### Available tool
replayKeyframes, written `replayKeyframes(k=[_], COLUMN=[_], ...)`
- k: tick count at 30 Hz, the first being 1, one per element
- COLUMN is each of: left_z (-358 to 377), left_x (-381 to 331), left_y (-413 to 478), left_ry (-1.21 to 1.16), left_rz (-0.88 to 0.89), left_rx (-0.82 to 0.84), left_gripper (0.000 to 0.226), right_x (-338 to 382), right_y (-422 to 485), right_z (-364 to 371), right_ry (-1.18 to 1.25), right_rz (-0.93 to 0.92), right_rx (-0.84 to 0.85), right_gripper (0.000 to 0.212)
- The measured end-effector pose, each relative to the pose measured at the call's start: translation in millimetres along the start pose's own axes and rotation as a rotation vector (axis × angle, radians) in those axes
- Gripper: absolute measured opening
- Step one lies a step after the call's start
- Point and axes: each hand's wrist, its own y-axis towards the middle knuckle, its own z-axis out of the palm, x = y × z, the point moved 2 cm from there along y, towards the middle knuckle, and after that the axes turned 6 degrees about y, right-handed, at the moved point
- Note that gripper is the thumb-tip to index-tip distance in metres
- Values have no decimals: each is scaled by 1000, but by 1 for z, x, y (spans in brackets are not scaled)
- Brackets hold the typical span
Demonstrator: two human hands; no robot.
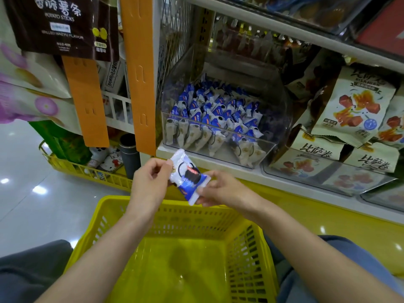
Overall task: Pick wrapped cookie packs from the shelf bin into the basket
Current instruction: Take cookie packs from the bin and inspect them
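Blue-and-white wrapped cookie pack (188, 176) hangs above the far rim of the yellow plastic mesh basket (247, 254), pinched at its upper end by the left hand (150, 184) and at its lower end by the right hand (220, 190); the clear plastic shelf bin (282, 119) of matching packs stands just behind.

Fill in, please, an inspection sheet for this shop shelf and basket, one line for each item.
Surface: white shelf carries a clear bin.
Job's things: many cookie packs in the bin; held pack above the yellow basket.
Clutter: snack bags right of the bin; orange strips hang at left.
Grippers: left hand pinches the pack's upper end; right hand holds its lower end.
Cables: nothing seen.
Surroundings: glossy floor; yellow rack with goods.
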Motion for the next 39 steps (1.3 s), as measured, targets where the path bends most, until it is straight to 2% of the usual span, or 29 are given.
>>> replayKeyframes(k=[2,5,9,12,13,16,20,22,27,29,31,34,36,39], left_z=[-1,-1,2,7,8,9,11,12,5,5,9,12,10,7], left_x=[0,0,-4,-6,-5,-5,-8,-10,-4,-3,-4,-9,-9,-7], left_y=[1,0,-4,-9,-10,-10,-8,-8,-3,-1,-2,-4,-4,-6], left_ry=[101,211,318,327,316,249,140,97,88,81,-47,-265,-378,-311], left_rz=[72,168,303,340,335,292,233,211,102,-2,-156,-313,-317,-225], left_rx=[0,47,90,156,168,206,289,303,147,196,278,325,341,328], left_gripper=[22,18,19,20,20,20,20,18,11,19,35,51,47,31], right_x=[-4,-3,3,8,10,12,14,17,23,23,23,20,18,15], right_y=[1,1,-3,-8,-9,-12,-17,-19,-19,-19,-18,-18,-18,-19], right_z=[4,6,4,5,6,7,5,4,-7,-11,-10,-2,3,7], right_ry=[-230,-372,-343,-235,-220,-235,-509,-557,-291,-191,-207,-377,-537,-750], right_rz=[-6,-184,-396,-452,-465,-521,-706,-771,-734,-708,-726,-830,-901,-936], right_rx=[-8,-148,-275,-259,-259,-256,-348,-389,-522,-534,-491,-375,-292,-223], right_gripper=[47,52,30,1,8,9,9,9,3,3,4,6,4,8])
